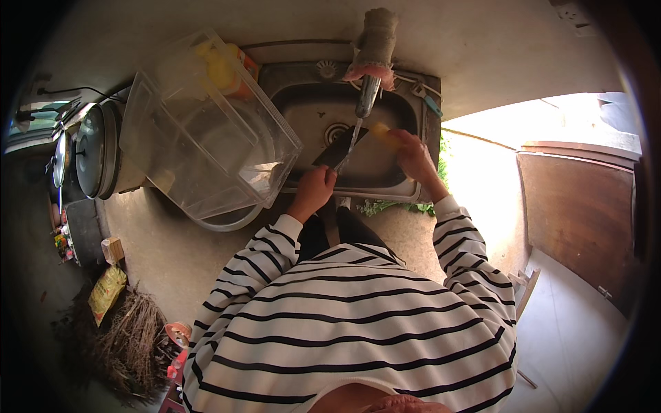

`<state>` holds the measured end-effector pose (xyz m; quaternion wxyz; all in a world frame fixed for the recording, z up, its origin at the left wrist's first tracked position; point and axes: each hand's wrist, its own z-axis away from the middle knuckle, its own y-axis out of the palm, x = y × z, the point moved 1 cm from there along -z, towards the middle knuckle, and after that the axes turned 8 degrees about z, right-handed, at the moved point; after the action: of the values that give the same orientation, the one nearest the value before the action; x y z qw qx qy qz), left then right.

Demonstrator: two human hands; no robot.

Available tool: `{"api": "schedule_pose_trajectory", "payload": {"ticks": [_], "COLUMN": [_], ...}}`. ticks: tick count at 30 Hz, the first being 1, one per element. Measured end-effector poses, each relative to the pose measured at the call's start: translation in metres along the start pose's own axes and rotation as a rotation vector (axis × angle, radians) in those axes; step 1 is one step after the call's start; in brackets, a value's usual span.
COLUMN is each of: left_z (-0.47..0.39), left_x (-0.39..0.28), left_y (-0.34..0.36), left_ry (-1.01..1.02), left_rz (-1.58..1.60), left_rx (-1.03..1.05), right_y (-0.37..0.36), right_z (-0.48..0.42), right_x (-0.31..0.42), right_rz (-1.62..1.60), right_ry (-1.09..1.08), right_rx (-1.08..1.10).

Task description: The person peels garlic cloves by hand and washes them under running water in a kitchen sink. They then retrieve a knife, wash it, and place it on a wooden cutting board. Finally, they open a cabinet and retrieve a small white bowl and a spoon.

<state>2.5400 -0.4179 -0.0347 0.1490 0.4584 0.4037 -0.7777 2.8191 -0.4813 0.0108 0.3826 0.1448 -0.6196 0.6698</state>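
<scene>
My left hand is at the sink's front edge, closed around the near end of a dark, flat, broad-bladed kitchen knife. The blade slants up and right over the stainless steel sink. My right hand is above the basin's right side, its fingertips on a small yellow piece that is too blurred to name. This piece is close to the blade's far end. A stream of water runs from the metal tap past the blade. Behind the knife, the round drain is partly hidden.
A large clear plastic bin leans left of the sink, above a round basin. Cloth wraps the tap's upper part. A blue-handled adjustable wrench lies at the back right corner. Lidded pots stand far left, above a twig bundle.
</scene>
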Motion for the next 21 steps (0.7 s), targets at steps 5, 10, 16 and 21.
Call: {"api": "schedule_pose_trajectory", "payload": {"ticks": [5,10,16,21], "left_z": [0.005,0.023,0.016,0.009], "left_x": [-0.02,-0.029,-0.026,-0.026], "left_y": [0.004,0.0,-0.002,-0.001], "left_ry": [0.142,0.133,0.155,0.153], "left_rz": [-0.18,-0.236,-0.224,-0.276], "left_rx": [-0.043,-0.075,-0.072,-0.007], "right_y": [0.064,0.074,0.096,0.106], "right_z": [0.006,-0.033,-0.018,-0.024], "right_x": [0.027,0.015,-0.001,0.007], "right_rz": [0.096,0.506,0.2,0.319], "right_ry": [-0.573,-0.399,-0.634,-0.45], "right_rx": [0.074,0.244,0.005,0.11]}}
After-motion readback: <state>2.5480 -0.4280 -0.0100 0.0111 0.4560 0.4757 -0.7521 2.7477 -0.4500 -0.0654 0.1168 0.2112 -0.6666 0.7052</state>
